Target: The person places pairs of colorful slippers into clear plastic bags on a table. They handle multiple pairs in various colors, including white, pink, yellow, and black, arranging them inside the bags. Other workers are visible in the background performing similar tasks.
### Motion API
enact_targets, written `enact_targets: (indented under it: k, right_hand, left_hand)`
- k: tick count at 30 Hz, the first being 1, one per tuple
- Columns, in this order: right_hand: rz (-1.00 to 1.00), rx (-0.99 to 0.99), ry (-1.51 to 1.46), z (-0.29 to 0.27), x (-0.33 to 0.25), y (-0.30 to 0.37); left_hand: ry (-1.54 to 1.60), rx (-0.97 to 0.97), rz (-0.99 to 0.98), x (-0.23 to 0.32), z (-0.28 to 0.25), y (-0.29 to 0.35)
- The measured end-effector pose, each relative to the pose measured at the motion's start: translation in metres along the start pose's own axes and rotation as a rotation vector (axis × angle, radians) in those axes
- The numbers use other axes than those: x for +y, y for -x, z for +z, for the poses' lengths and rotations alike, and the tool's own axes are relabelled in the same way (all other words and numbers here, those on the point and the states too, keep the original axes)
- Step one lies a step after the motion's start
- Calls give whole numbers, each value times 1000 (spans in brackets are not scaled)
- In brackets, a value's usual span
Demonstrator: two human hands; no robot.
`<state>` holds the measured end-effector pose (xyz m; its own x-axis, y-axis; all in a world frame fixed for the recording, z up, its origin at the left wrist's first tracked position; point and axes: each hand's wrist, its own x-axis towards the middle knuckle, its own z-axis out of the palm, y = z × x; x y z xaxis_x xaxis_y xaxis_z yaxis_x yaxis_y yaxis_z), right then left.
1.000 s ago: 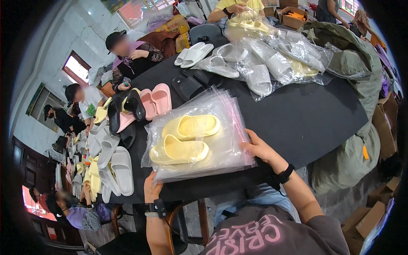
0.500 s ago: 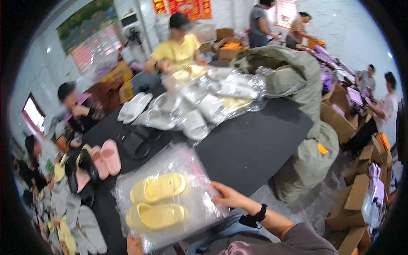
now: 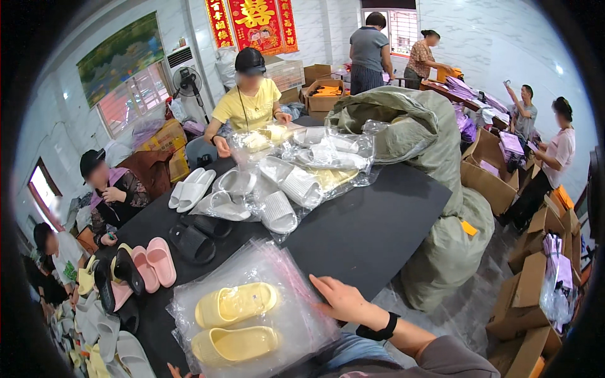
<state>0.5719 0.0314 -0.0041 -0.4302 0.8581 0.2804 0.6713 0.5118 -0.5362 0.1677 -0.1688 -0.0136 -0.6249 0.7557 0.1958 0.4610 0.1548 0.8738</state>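
1. left hand: only fingertips show at the lower edge, under the bag; finger state cannot be told.
2. clear plastic bag with yellow slippers lies on the black table, near edge.
3. right hand: fingers together, flat on the bag's right edge.

The yellow slippers look like soft moulded foam, matt, with ribbed straps. They lie in a clear plastic bag, thin, glossy and crinkled (light glints off its folds). The tabletop is a smooth matt black sheet. Under the right hand the same film wrinkles. The big sack at the table's end is coarse, dull grey-green woven cloth. The boxes beside it are plain brown cardboard.
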Motion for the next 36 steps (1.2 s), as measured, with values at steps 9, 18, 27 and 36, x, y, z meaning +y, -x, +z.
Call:
enact_targets:
  k: [9,18,27,36]
  right_hand:
    - [-626,-321,-70,38,-36,-31]
    - [-520,-150,-289,44,-36,-40]
    - [-382,-401,-487,15,-37,-26]
    - [-194,-466,-807,14,-27,-15]
  left_hand:
    - [-627,16,479,-14,8,-22]
    - [-699,59,459,-11,0,3]
    - [-734,67,489,-3,13,32]
    - [-828,21,518,-25,11,39]
